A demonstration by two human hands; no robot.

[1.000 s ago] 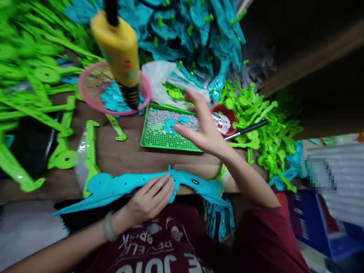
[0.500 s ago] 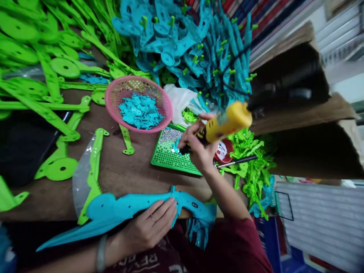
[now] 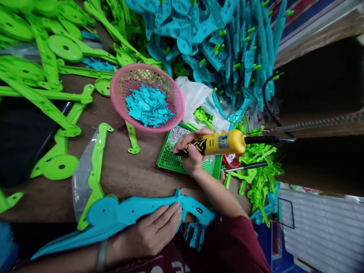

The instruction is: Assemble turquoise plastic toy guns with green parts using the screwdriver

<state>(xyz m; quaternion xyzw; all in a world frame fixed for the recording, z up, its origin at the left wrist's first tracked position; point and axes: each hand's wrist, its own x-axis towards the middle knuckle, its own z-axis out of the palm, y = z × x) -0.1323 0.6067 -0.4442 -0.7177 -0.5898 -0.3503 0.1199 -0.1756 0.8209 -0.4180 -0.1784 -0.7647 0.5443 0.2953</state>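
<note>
Lying along the near edge of the brown tabletop (image 3: 142, 170), the turquoise blade-shaped plastic part (image 3: 133, 208) is being covered from above by the left hand (image 3: 155, 231). The fingers of this hand are being held straight and close together across the part; its thumb is hidden, so it cannot be told whether the part is gripped. The long pointed end is being seen to project beyond the near edge, toward the left. A yellow electric screwdriver (image 3: 218, 143) is being gripped by the closed right hand (image 3: 195, 161), around its black-patterned front. It is being held above the green perforated tray (image 3: 170, 161), its body almost level and its front end directed toward the left edge of the tabletop. Silver screws (image 3: 176, 135) are being contained in this tray. At the tray's far left corner, small turquoise pieces (image 3: 149, 106) are being held in a pink perforated basket (image 3: 121, 83). Toward the right edge, a heap of lime-green plastic parts (image 3: 260, 170) is being seen, and toward the far edge, a pile of larger turquoise parts (image 3: 199, 38).
</note>
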